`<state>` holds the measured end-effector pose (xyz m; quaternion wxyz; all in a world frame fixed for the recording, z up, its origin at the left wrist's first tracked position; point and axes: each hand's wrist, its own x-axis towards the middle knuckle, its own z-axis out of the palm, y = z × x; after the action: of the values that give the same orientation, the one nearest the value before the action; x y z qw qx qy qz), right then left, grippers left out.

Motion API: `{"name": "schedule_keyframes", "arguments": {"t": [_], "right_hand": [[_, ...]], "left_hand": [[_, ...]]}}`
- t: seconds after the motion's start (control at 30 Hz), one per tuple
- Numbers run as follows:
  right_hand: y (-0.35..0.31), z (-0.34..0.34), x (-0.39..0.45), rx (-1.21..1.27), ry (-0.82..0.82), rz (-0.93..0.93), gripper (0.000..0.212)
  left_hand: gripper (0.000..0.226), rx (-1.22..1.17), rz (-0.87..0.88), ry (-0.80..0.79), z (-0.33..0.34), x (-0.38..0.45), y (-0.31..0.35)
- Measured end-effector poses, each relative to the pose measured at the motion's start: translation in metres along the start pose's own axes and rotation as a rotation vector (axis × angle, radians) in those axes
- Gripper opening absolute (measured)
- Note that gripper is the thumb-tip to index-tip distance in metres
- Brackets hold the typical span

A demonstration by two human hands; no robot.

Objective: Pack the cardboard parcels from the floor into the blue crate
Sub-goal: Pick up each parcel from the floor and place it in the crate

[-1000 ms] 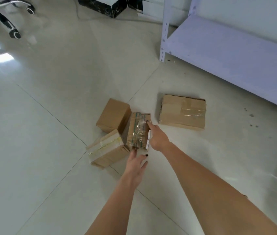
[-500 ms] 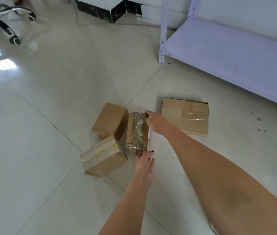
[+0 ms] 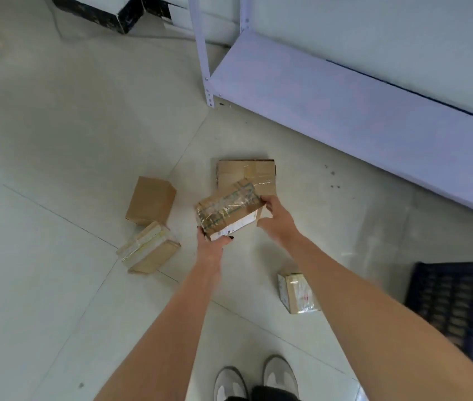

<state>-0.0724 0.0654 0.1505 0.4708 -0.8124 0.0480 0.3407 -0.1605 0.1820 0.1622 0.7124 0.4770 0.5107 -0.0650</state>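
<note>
A taped cardboard parcel (image 3: 228, 211) is off the floor, tilted, held between both hands. My left hand (image 3: 212, 247) grips its near lower end and my right hand (image 3: 277, 217) grips its right end. On the floor lie a plain brown parcel (image 3: 150, 201), a tape-wrapped parcel (image 3: 148, 248) in front of it, a flat parcel (image 3: 254, 173) partly hidden behind the held one, and a small white-labelled parcel (image 3: 299, 293) near my right forearm. The blue crate (image 3: 458, 302) stands at the right edge, partly cut off.
A pale purple metal shelf unit (image 3: 330, 94) runs along the wall at the upper right, its post (image 3: 203, 53) standing on the floor. Dark-edged boxes (image 3: 108, 13) sit at the top. My shoes (image 3: 255, 377) are at the bottom. Pale tiled floor spreads to the left.
Both hands closed on the taped parcel and lifted it off the floor, turning it. The view tipped down, bringing the blue crate, a small parcel and my shoes into sight.
</note>
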Motion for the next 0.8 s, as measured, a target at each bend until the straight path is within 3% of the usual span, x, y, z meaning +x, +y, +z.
{"name": "schedule_keyframes", "arguments": {"t": [0.17, 0.4, 0.8], "right_hand": [[-0.003, -0.063, -0.088, 0.189, 0.192, 0.061, 0.061], [0.019, -0.129, -0.177, 0.368, 0.474, 0.119, 0.068], [0.128, -0.242, -0.262, 0.536, 0.571, 0.138, 0.084]], "left_hand": [[0.070, 0.210, 0.094, -0.169, 0.040, -0.070, 0.024], [0.073, 0.603, 0.188, -0.277, 0.107, -0.134, 0.010], [0.073, 0.652, 0.274, -0.377, 0.219, -0.228, -0.088]]}}
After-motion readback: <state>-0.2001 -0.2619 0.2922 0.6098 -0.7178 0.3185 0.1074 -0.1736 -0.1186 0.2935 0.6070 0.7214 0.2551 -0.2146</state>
